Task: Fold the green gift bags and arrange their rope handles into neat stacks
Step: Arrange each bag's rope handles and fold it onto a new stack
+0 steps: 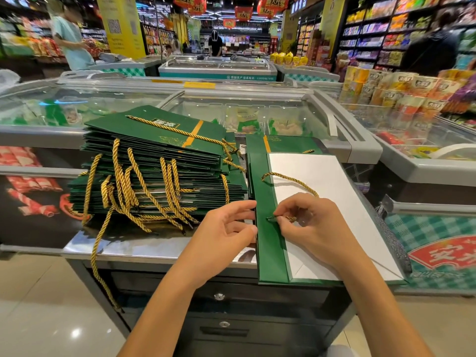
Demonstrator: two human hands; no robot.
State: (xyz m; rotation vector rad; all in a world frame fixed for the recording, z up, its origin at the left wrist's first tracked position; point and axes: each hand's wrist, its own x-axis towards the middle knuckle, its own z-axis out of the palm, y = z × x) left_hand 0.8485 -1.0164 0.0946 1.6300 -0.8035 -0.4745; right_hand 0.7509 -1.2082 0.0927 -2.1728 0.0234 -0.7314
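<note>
Our flat green bag (270, 253) lies lower right of middle on the steel counter (123, 247), right under both hands. Right hand (311, 225) pinches the end of its gold rope (291, 179) at the green strip, thumb and fingertips tight together. Left hand (224, 233) is loosely spread with fingertips at the bag's left edge; we can't tell if it's actually gripping. The stack of bags (159, 155) sits just left.

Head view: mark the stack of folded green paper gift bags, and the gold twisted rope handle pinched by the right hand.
Stack of folded green paper gift bags (154, 130): head view, top bag's face.
Gold twisted rope handle (291, 179): head view, loop's arc over the white panel.
</note>
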